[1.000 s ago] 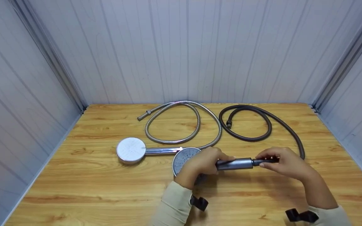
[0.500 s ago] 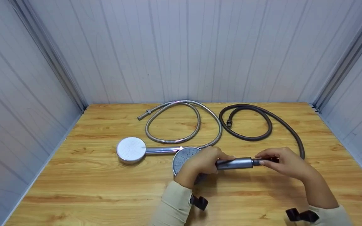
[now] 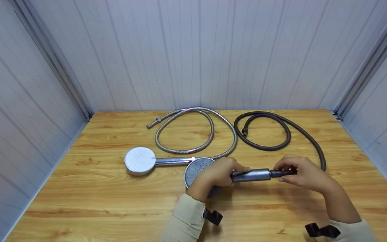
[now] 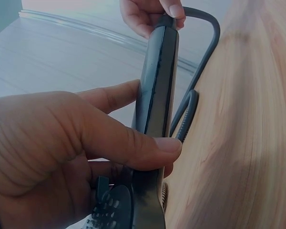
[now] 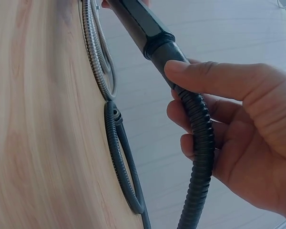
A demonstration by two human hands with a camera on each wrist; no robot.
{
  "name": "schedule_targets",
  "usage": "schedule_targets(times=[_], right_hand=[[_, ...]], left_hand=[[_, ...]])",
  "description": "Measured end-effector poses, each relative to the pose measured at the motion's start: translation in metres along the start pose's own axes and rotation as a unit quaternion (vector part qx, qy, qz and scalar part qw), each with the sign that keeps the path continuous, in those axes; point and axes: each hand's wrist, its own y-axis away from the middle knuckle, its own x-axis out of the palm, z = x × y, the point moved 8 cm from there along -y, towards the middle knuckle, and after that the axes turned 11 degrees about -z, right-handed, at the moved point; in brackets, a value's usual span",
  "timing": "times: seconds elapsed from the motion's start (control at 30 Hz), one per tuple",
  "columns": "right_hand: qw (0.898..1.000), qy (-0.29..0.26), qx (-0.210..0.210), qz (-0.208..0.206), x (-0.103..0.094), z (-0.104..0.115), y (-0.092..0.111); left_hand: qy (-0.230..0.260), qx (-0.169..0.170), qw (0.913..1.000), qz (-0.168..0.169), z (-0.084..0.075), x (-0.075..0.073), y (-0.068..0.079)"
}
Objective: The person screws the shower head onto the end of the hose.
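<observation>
In the head view my left hand (image 3: 218, 173) grips the dark grey handle of a shower head (image 3: 197, 169), whose round spray face is partly under the hand. The left wrist view shows the thumb across the handle (image 4: 157, 90) and fingers behind it. My right hand (image 3: 302, 173) holds the end of a black shower hose (image 5: 200, 129) at the handle's tip. In the right wrist view its thumb lies on the smooth hose connector (image 5: 169, 57), with fingers curled behind the ribbed hose. Connector and handle meet end to end; the thread inside is hidden.
A chrome shower head (image 3: 139, 160) lies at left on the wooden table (image 3: 113, 201), its handle reaching the grey one. A silver hose (image 3: 183, 152) loops behind it. The black hose's far loop (image 3: 264, 148) lies at back right, its other end fitting (image 3: 245, 132) inside. Panelled walls (image 3: 193, 60) enclose the table.
My right thumb and fingers have shifted slightly on the hose connector, and more of it shows than half a second ago. The left hand and shower head have stayed in place.
</observation>
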Motion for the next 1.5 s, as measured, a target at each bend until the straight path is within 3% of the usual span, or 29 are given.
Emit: schedule_targets(times=[0.27, 0.67, 1.1, 1.5], right_hand=[[1.0, 0.007, -0.005, -0.006, -0.0004, 0.0012, 0.0], [0.999, 0.003, 0.033, 0.01, 0.0005, -0.0014, 0.0003], [1.0, 0.0, 0.023, 0.016, 0.0012, -0.0016, 0.0008], [0.999, 0.005, 0.02, 0.027, 0.0024, -0.0027, 0.0009]], left_hand=[[0.0, 0.009, 1.0, -0.004, -0.0018, -0.0011, 0.0006], [-0.002, -0.005, 1.0, 0.003, 0.0003, 0.0007, 0.0005], [-0.003, 0.002, 1.0, -0.001, 0.0006, 0.0005, 0.0004], [0.001, -0.025, 0.9997, 0.003, 0.0017, -0.0004, 0.0016]])
